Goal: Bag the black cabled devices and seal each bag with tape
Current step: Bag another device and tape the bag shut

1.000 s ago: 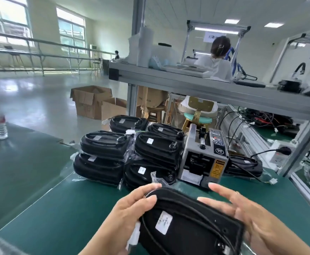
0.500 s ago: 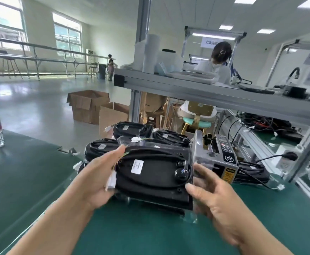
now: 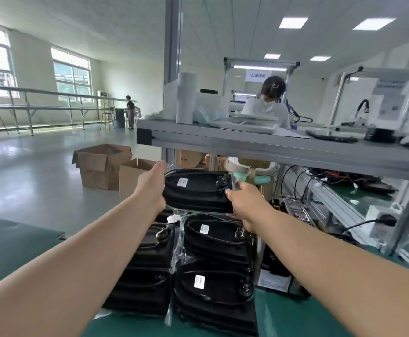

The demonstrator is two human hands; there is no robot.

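Both my arms are stretched out over the green bench. Between my hands is a bagged black cabled device (image 3: 196, 190) with a white label, held flat at the far end of the pile. My left hand (image 3: 151, 184) grips its left end and my right hand (image 3: 244, 203) grips its right end, fingers curled under it. Below and nearer lie several bagged black devices (image 3: 213, 239) stacked in two rows, each in clear plastic. The tape dispenser (image 3: 295, 211) stands just right of the pile, mostly hidden behind my right arm.
A grey shelf (image 3: 271, 144) runs overhead just beyond the pile. Open cardboard boxes (image 3: 101, 166) stand on the floor at the left. Cables and a power plug (image 3: 383, 220) lie at the right. A person sits at the bench behind the shelf.
My hands have carried the bagged device from close to my body forward and up over the pile, to its far end. My arms are now fully extended.
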